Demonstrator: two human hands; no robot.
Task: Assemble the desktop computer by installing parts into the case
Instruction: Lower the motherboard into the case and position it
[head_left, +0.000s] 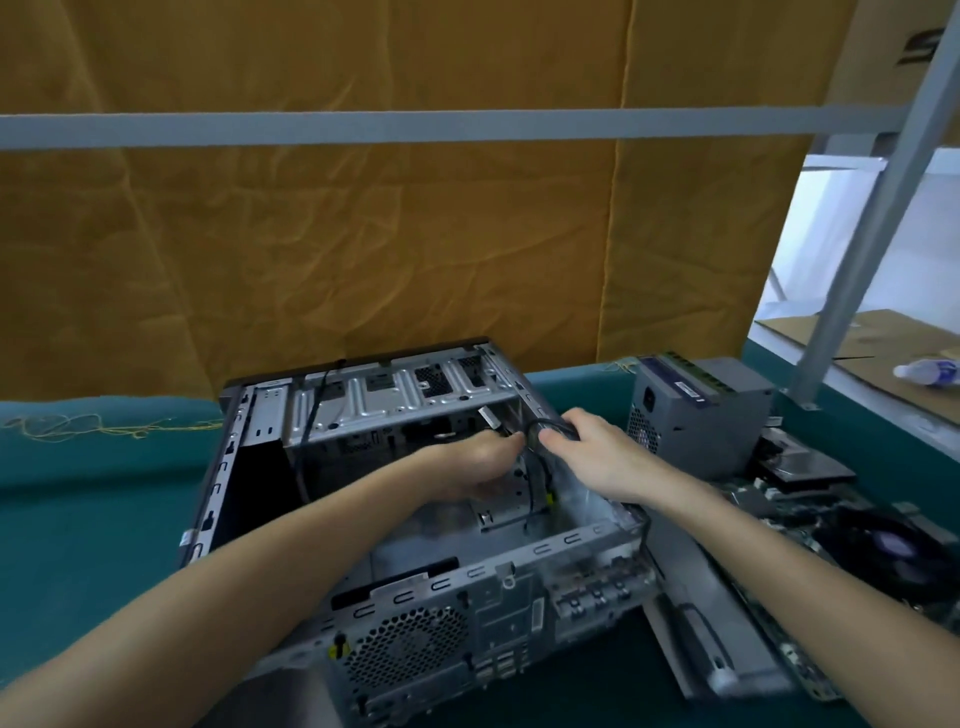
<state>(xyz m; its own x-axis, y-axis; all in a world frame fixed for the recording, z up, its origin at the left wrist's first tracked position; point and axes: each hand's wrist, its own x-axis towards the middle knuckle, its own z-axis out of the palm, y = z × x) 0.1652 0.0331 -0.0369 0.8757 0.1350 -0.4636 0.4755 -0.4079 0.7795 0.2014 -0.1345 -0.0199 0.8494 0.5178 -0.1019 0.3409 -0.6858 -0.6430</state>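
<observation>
case (415, 519), centre frame on the green surface (78, 519), interior mostly bare: your left hand (478, 462) and right hand (592, 452) both pinch a black cable (535, 467), while power supply (696, 410) and motherboard (831, 525), right of frame, await installing.

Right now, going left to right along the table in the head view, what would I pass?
Loose yellow thread → open case → left hand → right hand, holding a black cable → grey power supply → plastic bottle on the cardboard.
</observation>
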